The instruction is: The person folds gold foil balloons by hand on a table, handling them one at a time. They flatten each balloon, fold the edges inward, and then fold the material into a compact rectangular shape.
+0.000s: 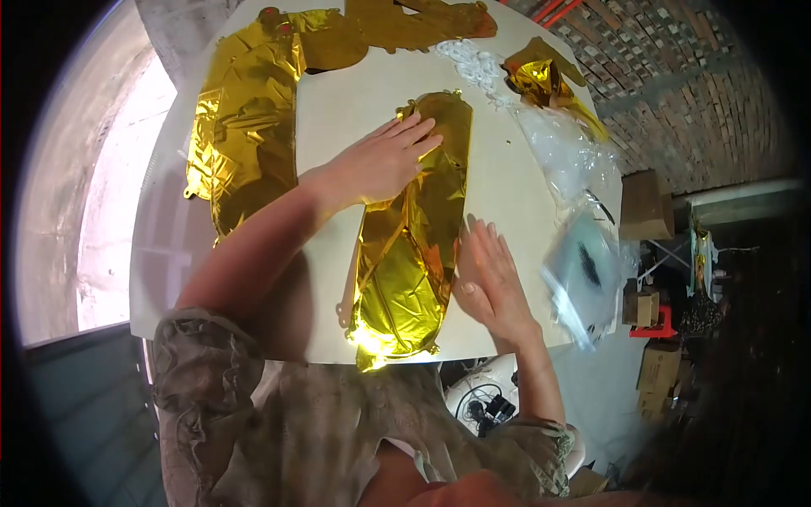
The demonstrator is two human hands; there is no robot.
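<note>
A flat, folded gold foil balloon (407, 296) lies lengthwise on the white table in front of me, its near end at the table's front edge. My left hand (384, 162) rests flat on its upper part, fingers stretched out and slightly apart. Beside the balloon's right edge, my right hand (497, 283) is held open with straight fingers, close to the foil; whether it touches the foil is hard to tell. The near half of the foil is creased and shines brightly.
More gold foil pieces (249, 127) lie along the table's left side and far edge. White string (470, 63), crumpled gold foil (541, 80) and clear plastic bags (583, 270) lie on the right. Cardboard boxes (646, 205) and a red stool (663, 323) stand beyond the table (329, 110).
</note>
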